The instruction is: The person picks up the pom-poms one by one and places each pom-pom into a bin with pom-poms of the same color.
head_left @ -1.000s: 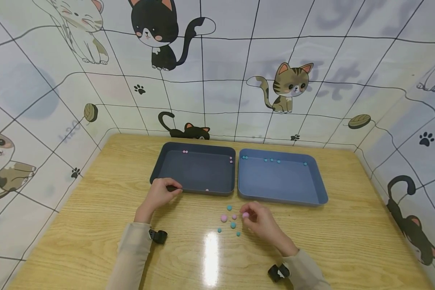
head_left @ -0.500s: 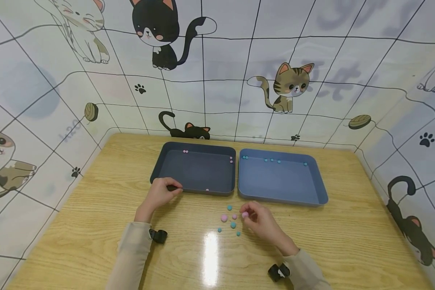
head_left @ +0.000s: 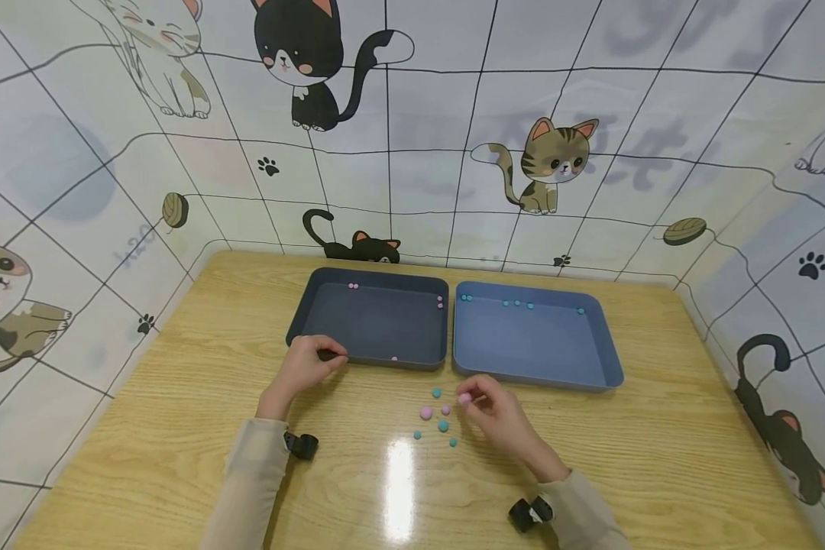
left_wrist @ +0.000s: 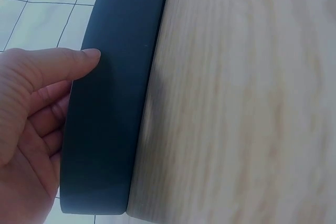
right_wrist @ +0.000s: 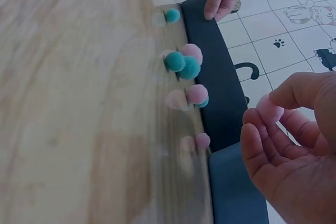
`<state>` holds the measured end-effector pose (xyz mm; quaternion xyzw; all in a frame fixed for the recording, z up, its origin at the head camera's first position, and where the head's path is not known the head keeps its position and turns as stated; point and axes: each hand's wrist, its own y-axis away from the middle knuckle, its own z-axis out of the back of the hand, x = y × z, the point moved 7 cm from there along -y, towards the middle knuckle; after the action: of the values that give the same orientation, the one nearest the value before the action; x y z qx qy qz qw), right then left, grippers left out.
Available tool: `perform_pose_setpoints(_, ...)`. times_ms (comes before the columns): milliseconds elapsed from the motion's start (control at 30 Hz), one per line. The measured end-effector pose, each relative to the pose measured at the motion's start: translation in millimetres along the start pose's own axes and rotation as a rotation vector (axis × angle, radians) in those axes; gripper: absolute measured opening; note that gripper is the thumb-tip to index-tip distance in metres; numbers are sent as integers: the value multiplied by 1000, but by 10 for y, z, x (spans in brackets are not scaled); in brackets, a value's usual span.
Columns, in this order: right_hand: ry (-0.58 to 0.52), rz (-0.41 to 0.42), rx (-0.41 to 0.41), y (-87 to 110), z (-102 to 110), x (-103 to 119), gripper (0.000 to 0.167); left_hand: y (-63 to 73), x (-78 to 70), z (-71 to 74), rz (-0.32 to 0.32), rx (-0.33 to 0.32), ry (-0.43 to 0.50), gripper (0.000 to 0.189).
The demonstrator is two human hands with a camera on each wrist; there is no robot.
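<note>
In the head view my left hand [head_left: 308,362] grips the near left rim of the dark tray [head_left: 378,321]. The left wrist view shows my thumb [left_wrist: 79,62] on the tray's outer wall, with the other fingers behind it. My right hand [head_left: 500,418] pinches a pink pom-pom [right_wrist: 270,109] between thumb and fingers, just above the table and near the blue tray [head_left: 536,344]. Left of this hand lie several loose teal pom-poms [head_left: 443,425] and pink pom-poms [head_left: 425,412] of different sizes.
Small pink pom-poms [head_left: 354,286] lie by the walls inside the dark tray. Several teal pom-poms [head_left: 518,303] lie along the far side of the blue tray. The trays stand side by side on the wooden table [head_left: 357,473], before a cat-patterned backdrop [head_left: 426,183].
With the pink pom-pom still pinched, my right hand has moved slightly forward, toward the trays. My left hand stays on the dark tray's rim. The loose pom-poms keep their places.
</note>
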<state>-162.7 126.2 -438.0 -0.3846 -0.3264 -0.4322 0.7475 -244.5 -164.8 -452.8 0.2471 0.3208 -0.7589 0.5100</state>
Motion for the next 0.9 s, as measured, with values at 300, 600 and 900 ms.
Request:
perform_pose_setpoints(300, -107, 63, -44, -46, 84, -27, 13, 2, -22, -1, -27, -14, 5, 6)
perform_pose_setpoints(600, -205, 96, -43, -123, 132, 90, 16, 2, -15, -8, -23, -8, 8, 6)
perform_pose_setpoints(900, -203, 22, -68, -215, 162, 179, 20, -2, 2, -6, -15, -10, 0, 6)
